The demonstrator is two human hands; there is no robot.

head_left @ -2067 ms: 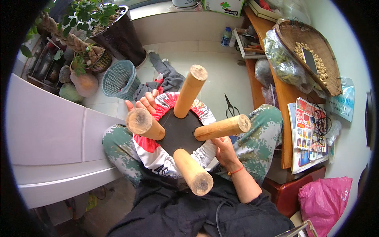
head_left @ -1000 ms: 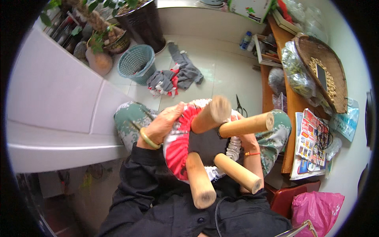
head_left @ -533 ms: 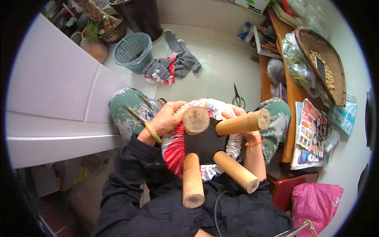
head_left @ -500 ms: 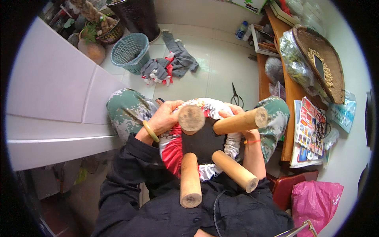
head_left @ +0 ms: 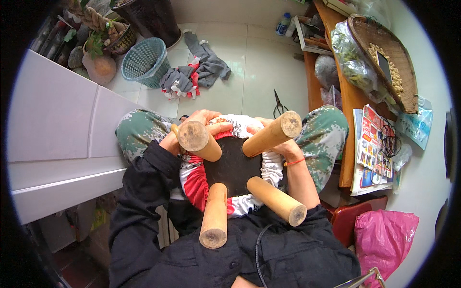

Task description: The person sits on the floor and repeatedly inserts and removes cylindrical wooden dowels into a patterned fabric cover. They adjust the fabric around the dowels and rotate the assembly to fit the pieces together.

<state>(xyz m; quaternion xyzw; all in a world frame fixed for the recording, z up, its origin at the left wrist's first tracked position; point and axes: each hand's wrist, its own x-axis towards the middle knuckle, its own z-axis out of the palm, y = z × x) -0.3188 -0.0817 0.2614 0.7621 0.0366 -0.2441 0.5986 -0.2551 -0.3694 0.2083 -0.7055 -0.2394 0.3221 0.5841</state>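
Note:
An upturned stool rests in my lap, its black underside (head_left: 233, 165) facing up and its several round wooden legs (head_left: 214, 211) pointing toward me. A red and white fabric cover (head_left: 194, 189) with a gathered edge wraps round its rim. My left hand (head_left: 200, 117) grips the cover at the far left, fingers bent over the edge behind one leg. My right hand (head_left: 286, 148) holds the far right side, fingertips on the white cloth; a leg hides part of this hand.
Scissors (head_left: 279, 105) lie on the tiled floor beyond my right knee. Grey and red cloth pieces (head_left: 208, 67) lie beside a blue-green basket (head_left: 144, 65). At right, a wooden shelf (head_left: 353, 91) bears a woven tray (head_left: 408, 72) and printed papers (head_left: 374, 144). A pink bag (head_left: 385, 240) stands lower right.
The stool has tilted, its far left leg end swinging left. My left fingers now reach further over the cover's far edge. The whole view has shifted slightly.

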